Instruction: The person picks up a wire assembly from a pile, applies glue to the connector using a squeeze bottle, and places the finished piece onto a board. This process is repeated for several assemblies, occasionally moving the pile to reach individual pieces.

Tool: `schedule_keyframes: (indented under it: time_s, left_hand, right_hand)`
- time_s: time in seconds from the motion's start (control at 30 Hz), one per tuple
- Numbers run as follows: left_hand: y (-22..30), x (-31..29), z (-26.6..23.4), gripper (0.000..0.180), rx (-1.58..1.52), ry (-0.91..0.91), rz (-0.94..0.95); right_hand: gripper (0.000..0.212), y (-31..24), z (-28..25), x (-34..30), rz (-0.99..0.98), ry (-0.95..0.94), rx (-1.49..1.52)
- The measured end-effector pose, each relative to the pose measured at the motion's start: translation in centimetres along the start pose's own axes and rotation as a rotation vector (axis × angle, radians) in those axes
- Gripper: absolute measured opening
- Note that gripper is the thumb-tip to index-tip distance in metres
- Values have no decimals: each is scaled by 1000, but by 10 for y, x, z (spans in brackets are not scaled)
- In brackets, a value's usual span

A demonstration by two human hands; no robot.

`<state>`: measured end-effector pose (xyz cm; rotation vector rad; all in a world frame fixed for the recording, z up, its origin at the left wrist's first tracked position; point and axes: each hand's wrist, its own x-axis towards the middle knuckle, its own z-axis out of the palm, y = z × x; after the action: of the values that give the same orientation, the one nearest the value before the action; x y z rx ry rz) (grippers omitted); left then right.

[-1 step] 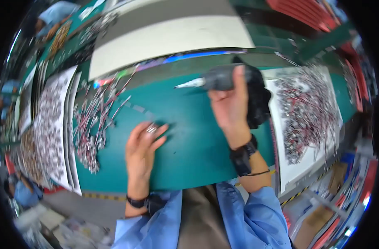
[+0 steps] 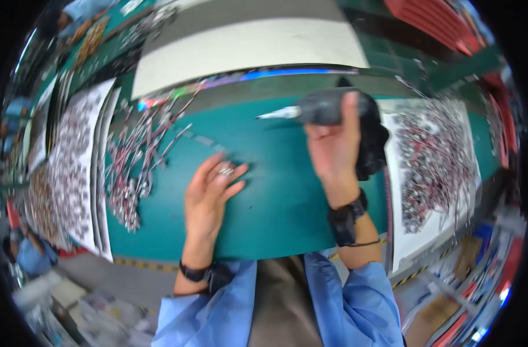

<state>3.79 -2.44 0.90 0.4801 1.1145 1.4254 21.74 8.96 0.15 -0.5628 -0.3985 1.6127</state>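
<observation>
Dark grey and round-bodied, the bottle-shaped applicator (image 2: 321, 107) is wrapped by my right grip (image 2: 335, 130), thumb laid over it. Its white tapered nozzle (image 2: 278, 113) points to 9 o'clock, raised over the green counter (image 2: 275, 225). My left grip (image 2: 215, 182) is narrow, holding a small shiny metal piece (image 2: 226, 171) among the fingers; blur stops me naming it closer. That piece lies at 7 o'clock from the nozzle's point, apart from it.

To do this well, I'd want the metal piece steady and its face uncovered by my fingertips, the nozzle brought in at a shallow slant, and only light pressure on the body. Resting my left wrist on the counter should calm any shake.

Just beyond my right grip, at about 4 o'clock from the applicator, sits a black bulky object (image 2: 372, 144) that I cannot identify; my wrist should clear it. Loose red-and-white wires (image 2: 131, 168) lie at 9 o'clock, and a larger wire heap (image 2: 434, 165) rests on a white board (image 2: 399, 254) at 3 o'clock. Snagging either seems a risk.
</observation>
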Motion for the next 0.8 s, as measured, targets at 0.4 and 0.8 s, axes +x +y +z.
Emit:
schedule_keyframes:
  time_s: [0.4,0.8]
  left_hand:
    - [5,23,-24,19,203,-32,205]
    - [1,23,-25,19,117,-64,218]
  right_hand:
    - [64,22,15,-36,-399,-240,-622]
    - [71,27,17,-43,-481,-184,-742]
